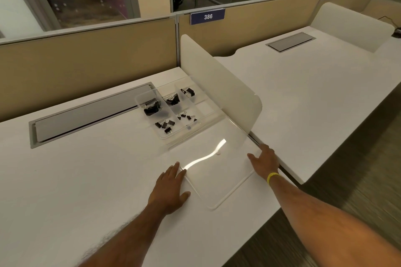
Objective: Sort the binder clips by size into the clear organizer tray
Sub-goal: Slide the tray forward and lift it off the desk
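While clips point(165, 124) sit sorted in the tray point(195, 104), both hands lie flat, fingers spread, on the tabletop point(97, 169) near it: left hand point(171, 188) and right hand point(265, 159) flank what may be a clear lid point(217, 175).

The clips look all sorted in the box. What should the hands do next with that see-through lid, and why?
Probably lift the clear lid and carry it toward the organizer tray. The left hand and right hand already rest on its opposite edges, it lies flat on the desk, and the binder clips seem grouped in separate compartments, none loose outside.
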### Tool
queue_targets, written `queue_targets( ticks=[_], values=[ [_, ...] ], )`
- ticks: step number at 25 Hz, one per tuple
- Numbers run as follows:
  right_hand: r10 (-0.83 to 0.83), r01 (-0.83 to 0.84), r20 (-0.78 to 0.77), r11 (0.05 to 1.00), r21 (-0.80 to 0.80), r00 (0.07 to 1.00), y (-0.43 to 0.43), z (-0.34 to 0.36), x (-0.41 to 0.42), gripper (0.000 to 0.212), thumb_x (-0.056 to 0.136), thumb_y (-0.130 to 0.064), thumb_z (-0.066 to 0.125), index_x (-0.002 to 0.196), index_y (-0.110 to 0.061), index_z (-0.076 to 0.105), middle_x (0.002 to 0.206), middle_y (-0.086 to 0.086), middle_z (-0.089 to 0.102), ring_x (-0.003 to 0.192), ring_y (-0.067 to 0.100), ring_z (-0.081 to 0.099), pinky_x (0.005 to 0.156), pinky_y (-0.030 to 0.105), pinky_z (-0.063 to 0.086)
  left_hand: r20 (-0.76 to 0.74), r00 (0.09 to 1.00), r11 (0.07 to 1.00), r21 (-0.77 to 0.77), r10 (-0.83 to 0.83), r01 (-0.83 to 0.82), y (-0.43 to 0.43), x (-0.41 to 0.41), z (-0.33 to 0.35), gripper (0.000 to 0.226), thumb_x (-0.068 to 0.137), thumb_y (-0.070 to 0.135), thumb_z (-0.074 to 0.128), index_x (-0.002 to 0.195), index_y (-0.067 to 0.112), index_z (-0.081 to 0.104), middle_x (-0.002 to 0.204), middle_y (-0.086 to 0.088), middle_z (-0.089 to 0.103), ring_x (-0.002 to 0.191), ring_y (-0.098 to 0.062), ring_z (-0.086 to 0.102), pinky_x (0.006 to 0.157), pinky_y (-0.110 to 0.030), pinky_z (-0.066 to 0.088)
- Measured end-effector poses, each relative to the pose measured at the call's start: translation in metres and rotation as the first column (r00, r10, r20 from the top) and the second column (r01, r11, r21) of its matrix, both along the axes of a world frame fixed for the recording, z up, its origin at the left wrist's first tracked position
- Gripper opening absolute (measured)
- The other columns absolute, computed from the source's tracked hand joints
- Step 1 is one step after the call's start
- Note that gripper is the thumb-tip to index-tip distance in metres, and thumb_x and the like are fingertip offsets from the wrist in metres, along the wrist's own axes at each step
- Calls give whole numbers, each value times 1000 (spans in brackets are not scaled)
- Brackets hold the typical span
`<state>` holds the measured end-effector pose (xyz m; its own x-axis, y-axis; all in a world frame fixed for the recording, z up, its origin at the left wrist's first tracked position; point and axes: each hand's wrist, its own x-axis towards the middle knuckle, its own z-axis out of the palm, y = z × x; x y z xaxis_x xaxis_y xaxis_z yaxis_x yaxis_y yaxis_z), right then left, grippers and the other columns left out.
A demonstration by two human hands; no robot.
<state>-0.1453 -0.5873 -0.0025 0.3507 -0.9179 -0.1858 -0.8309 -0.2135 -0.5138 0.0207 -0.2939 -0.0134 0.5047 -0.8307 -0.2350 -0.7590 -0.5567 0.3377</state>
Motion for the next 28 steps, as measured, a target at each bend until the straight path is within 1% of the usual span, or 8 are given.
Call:
queue_targets(
  ticks=[4, 7, 9, 13, 16, 20, 23, 28],
  values=[
    [-52, 58, 67, 995, -85, 996, -5, -1, -3, 48, 87, -29, 67, 128, -8, 53, 122, 20, 51, 109, 39, 53, 92, 43, 42, -94, 995, 994, -97, 44, -53, 3, 7, -3, 75, 87, 52, 58, 149, 20, 30, 162, -2, 11, 147, -18, 17, 117, -31, 24],
    [-104, 102, 253, 995, 21, 962, -5, 4, -7, 30, 91, -24, 62, 115, -5, 62, 111, 19, 55, 89, 29, 54, 83, 31, 40, -87, 996, 991, -132, 20, -31, 10, 10, -4, 70, 89, 49, 58, 147, 18, 35, 160, 1, 17, 146, -15, 21, 113, -28, 28],
    [-154, 125, 335, 986, 106, 930, -5, 3, -8, 18, 92, -23, 59, 96, -7, 66, 95, 15, 64, 84, 30, 58, 79, 33, 45, -71, 998, 987, -163, -3, -9, 16, 13, -5, 68, 89, 49, 59, 145, 18, 38, 158, 2, 22, 144, -13, 24, 111, -25, 29],
    [-279, 139, 444, 936, 322, 851, 1, 9, -11, 22, 94, -16, 54, 87, 2, 64, 63, 9, 58, 54, 25, 52, 53, 29, 44, -35, 998, 985, -166, -53, 46, 27, 21, -3, 67, 86, 52, 61, 143, 23, 41, 156, 5, 26, 143, -12, 25, 111, -24, 29],
    [-273, 91, 463, 921, 378, 843, 10, 17, -18, 20, 95, -13, 52, 90, 3, 63, 57, 7, 53, 45, 19, 44, 48, 25, 37, 23, 995, 983, -156, -93, 96, 39, 22, 1, 68, 84, 54, 61, 142, 23, 43, 155, 4, 31, 143, -15, 28, 111, -26, 27],
    [-331, 47, 482, 859, 510, 811, 17, 26, -29, 15, 96, -11, 53, 95, 0, 64, 52, 4, 52, 41, 14, 42, 48, 25, 31, 276, 954, 935, -295, -116, 199, 51, 25, 15, 45, 89, 50, 47, 119, 22, 64, 129, 2, 62, 121, -22, 58, 95, -34, 46],
    [-399, 0, 502, 782, 623, 768, 22, 43, -32, 15, 93, -14, 57, 91, -1, 64, 59, 5, 53, 45, 15, 43, 46, 24, 31, 325, 942, 857, -460, -83, 234, 55, 30, 30, 46, 98, 47, 35, 108, 19, 70, 116, 3, 69, 108, -19, 65, 86, -32, 50],
    [-429, -14, 560, 785, 619, 709, 32, 76, -17, 31, 95, -27, 51, 85, -2, 66, 67, 12, 61, 46, 17, 50, 40, 21, 34, 370, 929, 740, -634, 34, 225, 59, 38, 65, 33, 97, 32, 46, 102, 12, 70, 105, -1, 72, 96, -21, 66, 80, -28, 50]
  ],
)
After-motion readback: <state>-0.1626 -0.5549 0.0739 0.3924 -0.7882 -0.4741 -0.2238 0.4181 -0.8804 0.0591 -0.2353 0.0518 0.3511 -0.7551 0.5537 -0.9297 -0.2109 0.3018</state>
